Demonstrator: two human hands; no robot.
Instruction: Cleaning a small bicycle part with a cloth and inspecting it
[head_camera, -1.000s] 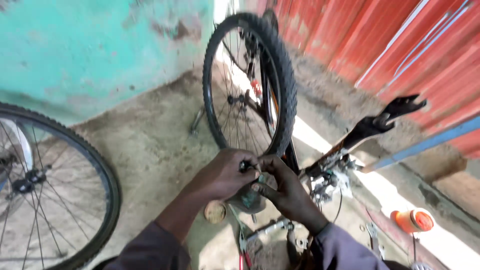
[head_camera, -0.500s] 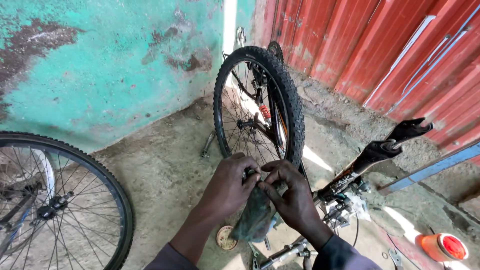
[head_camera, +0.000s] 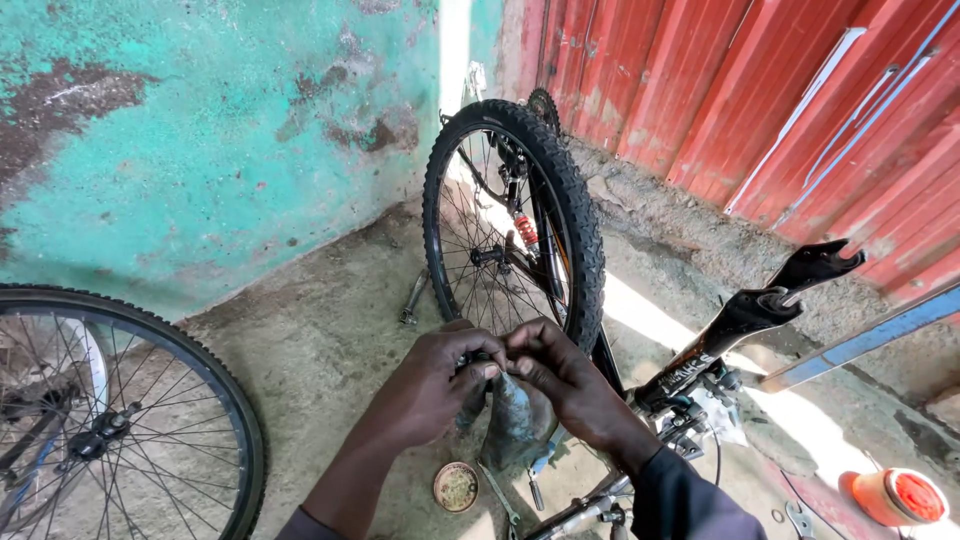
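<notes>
A loose wheel (head_camera: 110, 420) stands lower left before a peeling turquoise wall (head_camera: 200, 150); at centre, on the concrete floor (head_camera: 320, 340), the left hand (head_camera: 435, 385) and right hand (head_camera: 560, 375) pinch a dark rubber piece (head_camera: 515, 420) beside an upturned bicycle (head_camera: 520, 230); red corrugated sheeting (head_camera: 760, 90) fills the upper right.

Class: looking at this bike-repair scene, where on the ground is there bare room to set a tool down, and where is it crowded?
Bare concrete lies between the loose wheel on the left, the turquoise wall and the upturned bike's tyre, apart from a wrench. It is crowded below the left hand and right hand: a round tin, bike frame and orange cap.
</notes>
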